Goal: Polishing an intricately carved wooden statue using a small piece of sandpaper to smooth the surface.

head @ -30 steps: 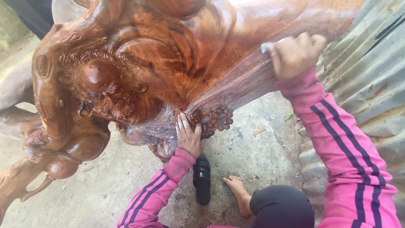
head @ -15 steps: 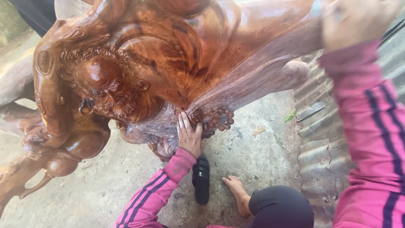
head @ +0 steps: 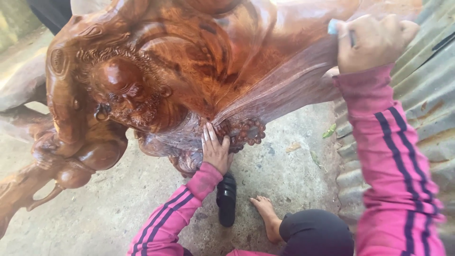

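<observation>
A large glossy reddish-brown wooden carving (head: 180, 71) of a bearded figure lies on its side and fills the upper view. My left hand (head: 215, 149) rests flat with fingers together on its lower edge, beside a carved bead string (head: 246, 132). My right hand (head: 372, 42) is raised at the upper right, fist closed around a small pale blue piece (head: 333, 27), pressed on the carving's smooth sleeve-like surface. What the piece is, I cannot tell. Both arms wear pink sleeves with dark stripes.
Corrugated metal sheeting (head: 426, 109) runs along the right. A concrete floor (head: 118, 208) lies beneath. A black sandal (head: 226, 199) lies below my left hand, my bare foot (head: 265, 215) beside it. Small leaves (head: 329, 131) lie near the sheeting.
My right hand swung up and right along the carving's smooth surface, then came back a little to the left. My left hand has stayed in place on the lower edge.
</observation>
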